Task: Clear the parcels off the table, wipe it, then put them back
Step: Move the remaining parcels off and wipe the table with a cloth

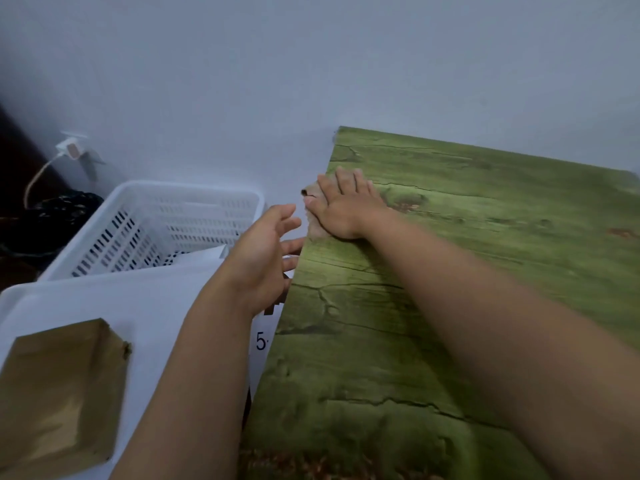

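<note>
The cloth (313, 216) lies at the desk's (450, 289) left edge, pressed flat under the right hand (343, 209), fingers spread, likely to wipe. The left hand (263, 258) hovers open beside the edge, perhaps catching crumbs. 2 parcels, 1 brown (62, 396) on 1 white (180, 306), sit by 1 basket (166, 220).

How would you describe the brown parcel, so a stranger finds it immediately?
Start at the green table and look off its left edge, past the left hand. The brown parcel lies nearest the camera on white parcels; it alone is brown paper.
</note>
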Available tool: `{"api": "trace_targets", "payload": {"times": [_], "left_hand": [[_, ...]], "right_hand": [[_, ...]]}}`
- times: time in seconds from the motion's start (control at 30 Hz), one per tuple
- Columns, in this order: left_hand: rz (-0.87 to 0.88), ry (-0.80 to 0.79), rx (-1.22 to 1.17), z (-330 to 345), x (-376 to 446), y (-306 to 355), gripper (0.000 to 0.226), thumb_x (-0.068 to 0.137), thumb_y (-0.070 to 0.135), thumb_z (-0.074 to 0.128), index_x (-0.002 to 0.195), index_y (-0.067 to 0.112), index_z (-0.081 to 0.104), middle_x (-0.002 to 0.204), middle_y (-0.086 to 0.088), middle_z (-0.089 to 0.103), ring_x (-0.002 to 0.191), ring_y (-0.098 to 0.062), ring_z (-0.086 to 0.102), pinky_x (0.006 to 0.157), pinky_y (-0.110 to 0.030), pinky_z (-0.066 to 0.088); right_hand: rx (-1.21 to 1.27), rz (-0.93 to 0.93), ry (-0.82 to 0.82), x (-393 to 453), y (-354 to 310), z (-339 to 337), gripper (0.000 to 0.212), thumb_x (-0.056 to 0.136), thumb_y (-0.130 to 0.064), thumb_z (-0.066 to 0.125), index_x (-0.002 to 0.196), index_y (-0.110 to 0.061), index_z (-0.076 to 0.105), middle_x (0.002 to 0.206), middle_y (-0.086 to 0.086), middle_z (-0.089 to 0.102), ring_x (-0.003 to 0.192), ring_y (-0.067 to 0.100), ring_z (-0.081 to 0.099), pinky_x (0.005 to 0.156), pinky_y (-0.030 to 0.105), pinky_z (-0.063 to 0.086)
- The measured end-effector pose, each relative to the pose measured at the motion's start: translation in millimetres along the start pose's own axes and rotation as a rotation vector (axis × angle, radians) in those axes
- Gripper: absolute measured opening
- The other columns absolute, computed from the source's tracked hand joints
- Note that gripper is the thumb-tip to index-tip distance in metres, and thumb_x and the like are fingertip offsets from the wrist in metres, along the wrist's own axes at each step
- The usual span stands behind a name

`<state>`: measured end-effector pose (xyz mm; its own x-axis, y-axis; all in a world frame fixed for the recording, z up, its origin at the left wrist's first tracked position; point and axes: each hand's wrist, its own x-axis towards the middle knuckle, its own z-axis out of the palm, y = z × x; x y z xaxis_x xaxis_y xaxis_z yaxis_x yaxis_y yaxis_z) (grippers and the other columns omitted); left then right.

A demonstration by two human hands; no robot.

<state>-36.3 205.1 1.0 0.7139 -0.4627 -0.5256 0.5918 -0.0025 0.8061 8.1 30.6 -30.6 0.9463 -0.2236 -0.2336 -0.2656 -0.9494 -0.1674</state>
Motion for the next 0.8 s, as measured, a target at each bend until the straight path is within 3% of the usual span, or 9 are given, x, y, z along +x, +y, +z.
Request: {"api": "trace_targets", "payload": {"times": [0.17, 0.33, 0.43, 0.57, 0.67, 0.73, 0.8], "left_hand": [[0.091, 0.014, 0.172, 16.6, 7.3, -3.2, 0.026, 0.097, 0.035, 0.048, 0.097, 0.021, 0.07, 0.077, 0.004, 0.069, 0.07, -0.014, 0.063, 0.067, -0.029, 0.046], [0.084, 0.001, 0.246, 20.0, 13.5, -7.1, 0.028, 0.098, 0.033, 0.048, 0.101, 0.017, 0.071, 0.073, 0.008, 0.073, 0.058, -0.004, 0.067, 0.063, -0.026, 0.048], [0.104, 0.035, 0.292, 20.9, 14.9, -9.4, 0.029, 0.097, 0.036, 0.048, 0.103, 0.019, 0.071, 0.088, 0.006, 0.074, 0.077, -0.012, 0.069, 0.08, -0.035, 0.053], [0.176, 0.096, 0.405, 26.8, 17.5, -13.3, 0.036, 0.09, 0.042, 0.047, 0.108, 0.019, 0.069, 0.111, -0.002, 0.068, 0.107, -0.023, 0.061, 0.101, -0.05, 0.044], [0.223, 0.128, 0.445, 29.1, 22.8, -18.8, 0.04, 0.095, 0.036, 0.048, 0.132, 0.026, 0.057, 0.136, 0.01, 0.054, 0.129, -0.016, 0.046, 0.112, -0.043, 0.032], [0.227, 0.138, 0.448, 26.7, 23.6, -19.5, 0.045, 0.093, 0.037, 0.05, 0.136, 0.028, 0.054, 0.139, 0.012, 0.05, 0.132, -0.015, 0.043, 0.113, -0.042, 0.03], [0.214, 0.112, 0.407, 24.4, 23.7, -19.4, 0.036, 0.091, 0.037, 0.049, 0.12, 0.022, 0.066, 0.125, 0.004, 0.065, 0.119, -0.02, 0.057, 0.107, -0.047, 0.04]], "right_hand": [[0.008, 0.033, 0.018, 37.2, 9.5, -10.5, 0.069, 0.097, -0.063, 0.013, 0.155, -0.03, -0.004, 0.162, 0.002, -0.019, 0.147, 0.029, -0.02, 0.119, 0.045, -0.01], [0.036, 0.057, 0.031, 70.8, 22.2, -22.5, 0.069, 0.096, -0.062, 0.014, 0.156, -0.03, -0.001, 0.163, 0.003, -0.014, 0.148, 0.029, -0.018, 0.118, 0.045, -0.01], [0.03, 0.058, 0.033, 87.4, 29.2, -27.9, 0.07, 0.095, -0.062, 0.015, 0.156, -0.031, 0.0, 0.163, 0.003, -0.01, 0.148, 0.029, -0.016, 0.117, 0.046, -0.009], [0.026, 0.057, 0.041, 100.1, 41.7, -34.5, 0.071, 0.094, -0.064, 0.013, 0.156, -0.031, 0.002, 0.164, 0.002, -0.008, 0.149, 0.029, -0.013, 0.119, 0.046, -0.007], [0.036, 0.047, 0.047, 102.4, 50.8, -36.4, 0.071, 0.094, -0.065, 0.012, 0.156, -0.031, 0.003, 0.164, 0.003, -0.007, 0.149, 0.029, -0.012, 0.119, 0.046, -0.006], [0.039, 0.058, 0.049, 99.7, 56.7, -37.2, 0.072, 0.094, -0.066, 0.012, 0.156, -0.032, 0.002, 0.164, 0.003, -0.008, 0.149, 0.029, -0.012, 0.119, 0.046, -0.007], [0.04, 0.092, 0.049, 94.1, 63.4, -37.8, 0.072, 0.094, -0.067, 0.012, 0.156, -0.031, 0.001, 0.163, 0.003, -0.01, 0.149, 0.029, -0.014, 0.119, 0.046, -0.008]]}}
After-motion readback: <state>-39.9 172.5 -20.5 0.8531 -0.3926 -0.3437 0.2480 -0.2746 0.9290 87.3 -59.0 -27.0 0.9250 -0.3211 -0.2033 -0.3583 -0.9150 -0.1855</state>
